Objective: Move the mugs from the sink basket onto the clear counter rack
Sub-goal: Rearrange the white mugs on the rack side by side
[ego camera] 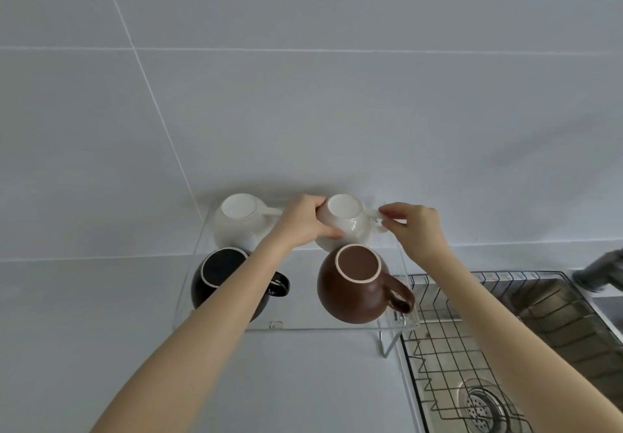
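White glazed mug (344,221), inverted, base up: item in hand, at the back right corner of the clear counter rack (409,321), just behind the brown mug (355,284).

Companion items on the rack, all inverted: a second white mug (241,220) at the back left corner; black mug (224,277) at the front left; the brown one at the front right, its handle toward the sink basket (448,348). The basket shows no mugs in the part visible, so this reads as the last placement.

Step in hand, judged: seating and squaring the white mug. To do it well, lower the rim flat onto the rack surface before letting go, hold it apart from the brown mug so the two do not knock, and turn the handle to the right to match the row. Release the body side last, since that side carries the weight.

Left hand (303,223): arm reaches from the near worktop edge over the black mug; the grip wraps the mug's left flank, thumb low at the front, fingers over the top shoulder. Clenched on the mug.

Right hand (416,227): arm crosses above the basket; wrist bent, fingertips (387,211) pinched at the handle. Contact looks likely, though the handle is mostly hidden behind the fingers.
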Demonstrator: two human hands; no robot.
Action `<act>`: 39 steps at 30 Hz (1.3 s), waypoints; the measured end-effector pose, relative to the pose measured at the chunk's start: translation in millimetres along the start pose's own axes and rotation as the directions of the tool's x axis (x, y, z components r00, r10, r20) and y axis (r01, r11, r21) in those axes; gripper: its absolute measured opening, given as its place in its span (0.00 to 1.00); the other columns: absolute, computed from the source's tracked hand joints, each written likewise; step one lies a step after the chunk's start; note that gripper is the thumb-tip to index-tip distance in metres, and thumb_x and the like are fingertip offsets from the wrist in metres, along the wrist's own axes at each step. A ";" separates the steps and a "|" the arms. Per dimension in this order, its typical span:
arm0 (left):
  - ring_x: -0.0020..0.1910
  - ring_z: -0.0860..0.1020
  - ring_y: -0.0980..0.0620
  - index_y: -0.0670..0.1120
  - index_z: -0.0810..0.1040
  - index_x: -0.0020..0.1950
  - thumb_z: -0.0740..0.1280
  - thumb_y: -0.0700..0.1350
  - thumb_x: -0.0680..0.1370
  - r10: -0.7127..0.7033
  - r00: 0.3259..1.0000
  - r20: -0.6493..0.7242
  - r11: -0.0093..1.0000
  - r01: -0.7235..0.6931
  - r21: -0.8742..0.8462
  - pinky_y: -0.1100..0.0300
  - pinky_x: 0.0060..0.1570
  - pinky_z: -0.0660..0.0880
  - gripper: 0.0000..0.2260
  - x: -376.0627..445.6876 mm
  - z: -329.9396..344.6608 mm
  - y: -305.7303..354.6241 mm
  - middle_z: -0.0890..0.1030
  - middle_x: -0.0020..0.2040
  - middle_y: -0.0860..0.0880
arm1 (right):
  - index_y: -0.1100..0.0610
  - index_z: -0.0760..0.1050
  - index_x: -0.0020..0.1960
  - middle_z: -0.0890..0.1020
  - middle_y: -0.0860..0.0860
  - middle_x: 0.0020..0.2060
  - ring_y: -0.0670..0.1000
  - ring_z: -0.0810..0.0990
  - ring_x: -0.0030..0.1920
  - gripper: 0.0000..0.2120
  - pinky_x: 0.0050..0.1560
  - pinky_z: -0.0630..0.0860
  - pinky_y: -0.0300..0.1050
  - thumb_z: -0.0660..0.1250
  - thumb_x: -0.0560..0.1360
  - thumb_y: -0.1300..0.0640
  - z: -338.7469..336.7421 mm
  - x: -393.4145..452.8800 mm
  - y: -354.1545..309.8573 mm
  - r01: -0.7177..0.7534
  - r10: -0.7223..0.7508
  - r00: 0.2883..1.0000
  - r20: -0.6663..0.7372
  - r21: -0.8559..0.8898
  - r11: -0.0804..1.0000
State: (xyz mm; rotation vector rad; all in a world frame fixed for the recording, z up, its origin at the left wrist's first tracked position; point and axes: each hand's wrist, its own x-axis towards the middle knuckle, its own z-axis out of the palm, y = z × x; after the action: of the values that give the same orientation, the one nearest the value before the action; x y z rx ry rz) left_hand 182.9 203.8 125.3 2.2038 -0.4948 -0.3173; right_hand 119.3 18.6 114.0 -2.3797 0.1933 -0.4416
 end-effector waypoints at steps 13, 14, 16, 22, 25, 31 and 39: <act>0.41 0.77 0.49 0.41 0.81 0.46 0.78 0.46 0.61 -0.006 0.995 -0.095 1.000 0.007 0.014 0.57 0.41 0.71 0.18 -3.1 8.3 0.3 0.84 0.45 0.42 | 0.63 0.80 0.51 0.85 0.58 0.48 0.54 0.82 0.50 0.09 0.50 0.70 0.32 0.67 0.72 0.65 5.9 0.6 6.2 -0.020 0.025 0.998 -0.052 0.091 0.996; 0.41 0.77 0.49 0.41 0.81 0.46 0.78 0.46 0.61 -0.008 0.996 -0.092 1.000 0.010 0.012 0.58 0.41 0.70 0.18 -5.1 8.1 1.8 0.84 0.45 0.42 | 0.62 0.80 0.52 0.85 0.58 0.49 0.55 0.82 0.51 0.10 0.50 0.70 0.32 0.66 0.72 0.65 7.4 -2.1 5.7 -0.031 0.037 0.997 -0.068 0.096 0.995; 0.44 0.79 0.48 0.41 0.80 0.48 0.77 0.46 0.62 -0.011 0.997 -0.079 1.000 0.011 -0.004 0.58 0.43 0.71 0.18 -6.4 7.6 3.0 0.84 0.46 0.43 | 0.62 0.79 0.54 0.84 0.58 0.51 0.56 0.81 0.53 0.11 0.53 0.71 0.35 0.65 0.71 0.66 9.1 -4.4 4.7 -0.041 0.045 0.997 -0.059 0.073 0.997; 0.63 0.73 0.49 0.49 0.74 0.60 0.72 0.52 0.68 -0.067 0.995 -0.075 0.993 0.058 -0.107 0.64 0.55 0.68 0.22 -25.0 -4.5 14.7 0.77 0.60 0.54 | 0.59 0.74 0.60 0.81 0.55 0.55 0.52 0.78 0.55 0.15 0.57 0.72 0.35 0.64 0.73 0.61 -25.4 -14.3 -21.9 -0.060 0.059 0.998 0.016 0.080 0.995; 0.67 0.71 0.55 0.45 0.68 0.69 0.75 0.47 0.66 0.005 0.998 0.063 0.958 0.014 -0.287 0.61 0.66 0.65 0.33 -44.4 -9.2 12.1 0.72 0.69 0.50 | 0.53 0.80 0.50 0.83 0.46 0.42 0.40 0.79 0.42 0.08 0.50 0.74 0.36 0.64 0.74 0.57 -44.7 -45.4 -29.2 -0.083 0.068 0.994 0.090 0.175 0.981; 0.64 0.72 0.59 0.55 0.70 0.66 0.79 0.47 0.59 0.092 0.931 0.353 0.993 -0.113 0.040 0.59 0.68 0.66 0.37 -63.3 0.9 -2.4 0.77 0.63 0.57 | 0.55 0.80 0.51 0.82 0.42 0.39 0.36 0.80 0.41 0.11 0.42 0.74 0.23 0.70 0.69 0.60 -30.4 -103.9 -19.6 -0.208 0.168 0.971 0.172 0.248 0.946; 0.56 0.79 0.55 0.55 0.77 0.57 0.79 0.43 0.58 0.125 0.963 0.239 0.992 -0.125 -0.014 0.53 0.61 0.75 0.29 -72.3 4.0 1.6 0.83 0.54 0.52 | 0.55 0.82 0.41 0.86 0.57 0.38 0.52 0.84 0.40 0.11 0.48 0.79 0.41 0.70 0.66 0.69 -28.7 -98.9 -15.1 -0.172 0.120 0.975 0.186 0.298 0.939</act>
State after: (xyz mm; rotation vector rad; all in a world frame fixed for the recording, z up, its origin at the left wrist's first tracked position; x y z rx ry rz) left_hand 116.6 232.8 128.3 2.1339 -0.7625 -0.5182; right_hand 17.0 37.5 118.3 -2.0605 0.2064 -0.1853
